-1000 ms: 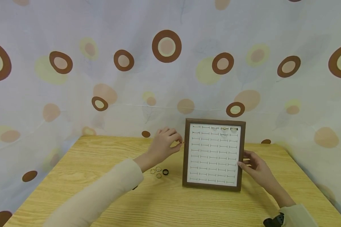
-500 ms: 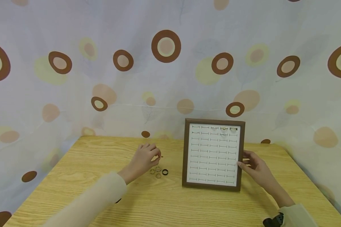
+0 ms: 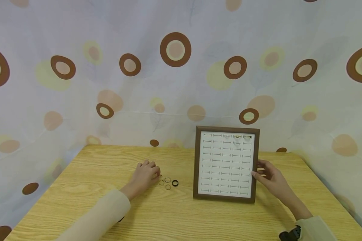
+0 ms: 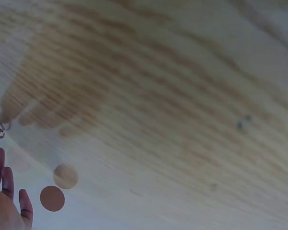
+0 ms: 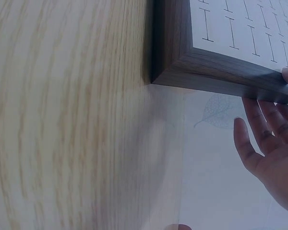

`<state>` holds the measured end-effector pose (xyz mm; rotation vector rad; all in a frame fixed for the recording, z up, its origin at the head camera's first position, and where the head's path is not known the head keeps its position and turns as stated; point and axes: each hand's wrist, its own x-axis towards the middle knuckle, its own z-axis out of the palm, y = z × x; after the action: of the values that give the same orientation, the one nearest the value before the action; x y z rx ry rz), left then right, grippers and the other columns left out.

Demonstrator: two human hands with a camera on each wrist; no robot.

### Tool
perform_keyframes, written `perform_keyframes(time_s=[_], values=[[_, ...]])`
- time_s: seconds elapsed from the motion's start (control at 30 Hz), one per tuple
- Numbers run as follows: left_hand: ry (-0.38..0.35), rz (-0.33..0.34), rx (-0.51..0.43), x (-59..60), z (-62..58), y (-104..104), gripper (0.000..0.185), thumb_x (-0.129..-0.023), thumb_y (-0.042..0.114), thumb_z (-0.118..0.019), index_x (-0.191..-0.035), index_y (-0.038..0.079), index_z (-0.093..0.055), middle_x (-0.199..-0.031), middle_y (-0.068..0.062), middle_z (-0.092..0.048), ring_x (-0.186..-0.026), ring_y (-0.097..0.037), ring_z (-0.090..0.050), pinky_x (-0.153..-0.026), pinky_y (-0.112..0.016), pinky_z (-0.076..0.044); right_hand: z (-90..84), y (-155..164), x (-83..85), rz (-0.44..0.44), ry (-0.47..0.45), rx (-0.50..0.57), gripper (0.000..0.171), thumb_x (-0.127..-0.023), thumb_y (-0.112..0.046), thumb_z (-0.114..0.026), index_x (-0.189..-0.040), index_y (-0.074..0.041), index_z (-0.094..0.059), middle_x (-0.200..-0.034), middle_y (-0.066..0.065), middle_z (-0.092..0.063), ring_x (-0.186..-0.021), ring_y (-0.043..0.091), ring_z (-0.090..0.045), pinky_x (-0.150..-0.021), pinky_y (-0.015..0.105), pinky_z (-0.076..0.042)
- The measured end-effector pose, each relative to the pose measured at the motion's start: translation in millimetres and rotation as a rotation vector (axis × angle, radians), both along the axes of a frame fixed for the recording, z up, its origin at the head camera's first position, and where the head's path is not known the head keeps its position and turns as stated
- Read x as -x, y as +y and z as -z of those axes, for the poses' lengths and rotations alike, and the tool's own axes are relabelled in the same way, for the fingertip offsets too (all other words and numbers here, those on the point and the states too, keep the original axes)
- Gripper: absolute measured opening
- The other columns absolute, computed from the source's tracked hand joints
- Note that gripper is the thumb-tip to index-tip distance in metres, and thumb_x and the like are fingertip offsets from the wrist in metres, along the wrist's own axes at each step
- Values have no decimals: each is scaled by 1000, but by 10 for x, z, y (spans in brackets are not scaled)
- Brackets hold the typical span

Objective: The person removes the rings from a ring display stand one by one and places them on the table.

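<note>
A dark wooden frame stands upright on the table, holding a white board with rows of slots. A few rings sit in its top row. My right hand holds the frame's right edge, thumb on the front and fingers behind; in the right wrist view the frame shows with the hand behind it. My left hand is down on the table, curled fingertips pinching a small gold ring. Beside it lie three gold rings and a black ring.
The light wooden table runs to a back edge just behind the frame. A pale curtain with brown and yellow circles hangs close behind and to both sides. A black wrist strap shows at the lower right.
My left hand came down and to the left from beside the frame's upper left edge to the table by the loose rings, carrying the gold ring. The right hand and frame stayed put.
</note>
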<state>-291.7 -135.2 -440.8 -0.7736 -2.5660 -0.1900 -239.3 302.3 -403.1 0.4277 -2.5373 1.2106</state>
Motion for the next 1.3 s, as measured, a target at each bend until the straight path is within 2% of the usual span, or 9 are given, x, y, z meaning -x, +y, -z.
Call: perform_keyframes(time_s=[0.27, 0.6, 0.9, 1.03, 1.3], values=[[-66, 3, -3, 30, 24, -21, 10, -76, 24, -73, -77, 22, -63, -81, 6, -57, -74, -13, -43, -65, -30, -32, 0, 0, -2, -4, -8, 4, 47, -88, -13, -59, -128, 4, -42, -114, 22, -56, -90, 5, -58, -72, 14, -47], [-218, 41, -17, 98, -40, -34, 5, -78, 20, -72, -77, 21, -67, -78, 6, -58, -75, -14, -44, -70, -43, -42, 2, 8, 1, -3, -19, 6, 48, -88, -15, -59, -129, 3, -41, -115, 21, -56, -90, 4, -58, -72, 14, -47], [-331, 75, -12, 121, -122, -26, 4, -79, 15, -70, -79, 18, -67, -77, 5, -57, -77, -15, -47, -66, -39, -41, 0, 9, -1, -14, -18, 14, 49, -88, -14, -60, -130, 3, -41, -116, 21, -56, -91, 7, -58, -73, 14, -46], [-362, 81, -16, 119, -144, -27, 5, -79, 12, -69, -80, 17, -67, -78, 4, -57, -78, -16, -47, -66, -40, -41, 1, 8, -1, -20, -11, 18, 48, -88, -14, -60, -129, 3, -42, -115, 21, -56, -91, 6, -58, -73, 14, -46], [-372, 78, 0, 154, -131, -33, 6, -77, 12, -69, -78, 18, -66, -78, 6, -58, -79, -16, -48, -66, -38, -41, 1, 10, -2, -23, 2, 13, 46, -88, -11, -59, -127, 6, -42, -113, 20, -56, -89, 4, -58, -73, 15, -47]])
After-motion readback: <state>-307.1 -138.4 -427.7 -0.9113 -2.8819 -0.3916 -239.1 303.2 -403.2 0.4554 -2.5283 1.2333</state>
